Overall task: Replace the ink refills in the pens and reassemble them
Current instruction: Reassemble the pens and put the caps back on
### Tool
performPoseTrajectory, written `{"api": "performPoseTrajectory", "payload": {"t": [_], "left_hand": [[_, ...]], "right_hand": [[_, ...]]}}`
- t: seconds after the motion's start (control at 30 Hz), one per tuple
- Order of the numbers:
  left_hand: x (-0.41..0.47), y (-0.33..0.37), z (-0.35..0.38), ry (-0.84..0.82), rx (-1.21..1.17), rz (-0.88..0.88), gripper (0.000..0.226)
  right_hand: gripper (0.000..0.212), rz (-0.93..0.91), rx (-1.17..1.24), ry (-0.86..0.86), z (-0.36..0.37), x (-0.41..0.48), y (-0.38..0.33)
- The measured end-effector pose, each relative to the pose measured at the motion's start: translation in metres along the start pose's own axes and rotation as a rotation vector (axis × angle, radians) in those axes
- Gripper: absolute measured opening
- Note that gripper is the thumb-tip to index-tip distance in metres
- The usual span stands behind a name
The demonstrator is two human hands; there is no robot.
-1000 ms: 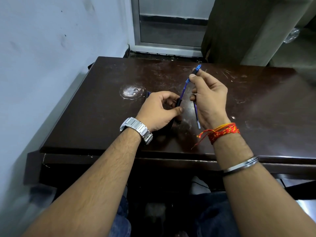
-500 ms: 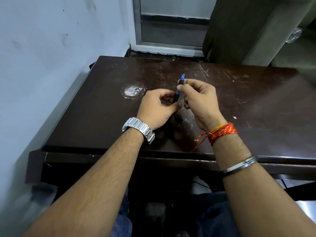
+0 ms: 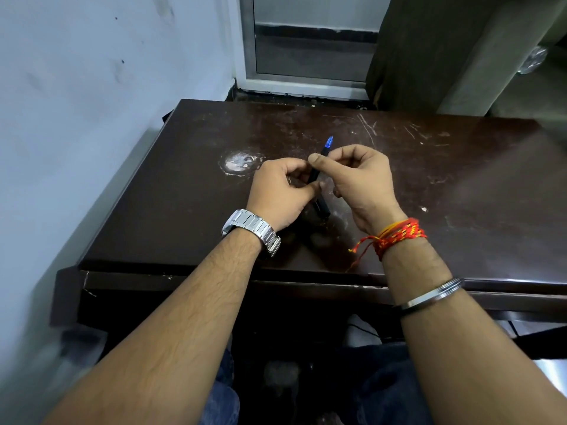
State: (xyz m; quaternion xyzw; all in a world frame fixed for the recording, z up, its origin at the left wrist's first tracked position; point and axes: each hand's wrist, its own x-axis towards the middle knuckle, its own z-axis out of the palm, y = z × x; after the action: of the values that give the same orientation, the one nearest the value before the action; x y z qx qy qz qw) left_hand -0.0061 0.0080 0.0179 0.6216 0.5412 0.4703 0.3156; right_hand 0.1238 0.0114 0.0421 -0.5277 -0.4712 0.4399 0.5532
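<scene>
A black pen barrel (image 3: 319,204) stands tilted over the dark brown table (image 3: 460,194), its lower end close to the surface. My left hand (image 3: 280,194) grips the barrel low down with thumb and fingers. My right hand (image 3: 359,182) pinches the upper part, where a blue tip (image 3: 329,143) sticks out above my fingers. The two hands touch around the pen, and the middle of the barrel is hidden between them. I cannot tell whether anything else is held in my right palm.
A round whitish worn patch (image 3: 241,162) marks the table left of my hands. A pale wall (image 3: 92,102) runs along the table's left side. A metal door frame (image 3: 306,78) and a dark curtain (image 3: 429,50) stand behind the far edge.
The long blue refill that stood well above the barrel has gone down into it; only the blue tip shows now. My right hand has come down and closer to my left hand.
</scene>
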Motion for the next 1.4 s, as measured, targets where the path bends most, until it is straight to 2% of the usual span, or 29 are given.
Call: {"api": "performPoseTrajectory", "payload": {"t": [0.07,0.17,0.37,0.47,0.6,0.8,0.9,1.13,1.3,1.4], "left_hand": [[0.000,0.000,0.000,0.009,0.003,-0.014,0.017],[0.000,0.001,0.000,-0.002,-0.026,-0.019,0.022],[0.001,0.000,0.001,0.020,0.000,-0.001,0.017],[0.000,0.000,0.000,0.014,-0.026,-0.011,0.020],[0.000,0.001,0.001,0.006,0.023,0.002,0.019],[0.001,0.000,0.000,0.050,0.027,-0.007,0.026],[0.002,0.000,0.001,0.064,0.024,-0.011,0.022],[0.003,0.000,0.003,0.036,-0.055,-0.061,0.017],[0.002,0.000,0.002,0.083,-0.020,-0.004,0.025],[0.001,0.002,0.002,0.029,-0.042,-0.032,0.017]], "right_hand": [[0.034,0.020,0.040,0.022,-0.001,0.001,0.000],[0.027,0.064,0.138,0.022,0.000,0.003,-0.001],[0.042,-0.023,0.085,0.028,0.000,0.000,0.002],[0.038,-0.003,0.082,0.017,0.002,0.001,0.002],[0.034,-0.071,0.039,0.039,0.004,-0.001,0.004],[0.003,-0.057,0.023,-0.019,0.008,-0.001,0.005],[0.010,-0.068,0.052,-0.030,0.007,-0.002,0.005],[0.007,-0.080,0.045,0.010,0.006,0.000,0.008],[0.016,-0.077,0.036,0.040,0.006,0.002,0.010],[0.016,-0.081,0.030,0.048,0.004,0.003,0.010]]}}
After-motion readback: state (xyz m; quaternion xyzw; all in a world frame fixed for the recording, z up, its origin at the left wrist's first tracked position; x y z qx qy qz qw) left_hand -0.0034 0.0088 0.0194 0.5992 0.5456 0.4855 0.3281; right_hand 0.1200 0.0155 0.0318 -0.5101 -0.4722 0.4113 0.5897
